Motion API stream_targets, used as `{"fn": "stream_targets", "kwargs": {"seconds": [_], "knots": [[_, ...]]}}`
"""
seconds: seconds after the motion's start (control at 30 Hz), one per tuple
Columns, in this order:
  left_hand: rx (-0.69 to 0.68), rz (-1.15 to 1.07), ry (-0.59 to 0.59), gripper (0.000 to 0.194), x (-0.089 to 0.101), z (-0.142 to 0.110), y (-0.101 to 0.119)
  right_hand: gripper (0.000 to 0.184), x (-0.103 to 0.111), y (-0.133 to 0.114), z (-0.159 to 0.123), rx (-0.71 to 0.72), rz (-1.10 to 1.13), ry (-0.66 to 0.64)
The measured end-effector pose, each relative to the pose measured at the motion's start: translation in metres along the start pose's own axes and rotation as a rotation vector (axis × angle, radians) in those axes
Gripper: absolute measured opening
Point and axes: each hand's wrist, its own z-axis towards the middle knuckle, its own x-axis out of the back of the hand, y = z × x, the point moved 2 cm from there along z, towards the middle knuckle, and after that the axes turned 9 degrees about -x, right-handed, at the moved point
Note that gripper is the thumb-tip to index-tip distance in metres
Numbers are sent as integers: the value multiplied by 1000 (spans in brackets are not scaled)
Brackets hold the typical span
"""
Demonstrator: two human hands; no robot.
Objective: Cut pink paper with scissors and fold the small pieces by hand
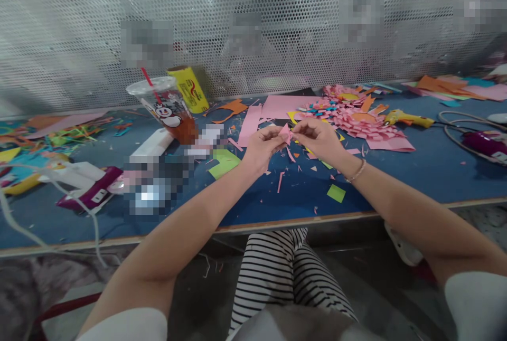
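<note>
Between my two hands, a little above the blue table [253,198], is a small piece of pink paper [285,133] that looks folded to a point. My left hand [263,145] pinches it from the left, thumb and fingers closed on it. From the other side my right hand [319,139] grips its right edge with closed fingertips. Pink paper sheets [249,125] lie just behind my hands. Pink fringed paper flowers [358,119] with orange and yellow centres sit to the right of them. Thin paper scraps [280,181] are scattered below my hands.
A plastic cup [170,111] with a red straw stands left, by a yellow packet [190,90]. A yellow glue gun [410,118] with its cable lies right. Green paper [224,163] and a purple device [93,190] are nearer me. Perforated metal sheeting [277,13] rises behind the table.
</note>
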Motion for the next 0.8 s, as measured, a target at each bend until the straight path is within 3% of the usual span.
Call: {"fn": "stream_targets", "kwargs": {"seconds": [0.6,0.8], "knots": [[-199,8,-34,16,-2,0,2,4,2,-12,-4,228,-109,75],[-318,176,-11,13,0,-3,7,10,1,-9,-5,76,-4,56]]}}
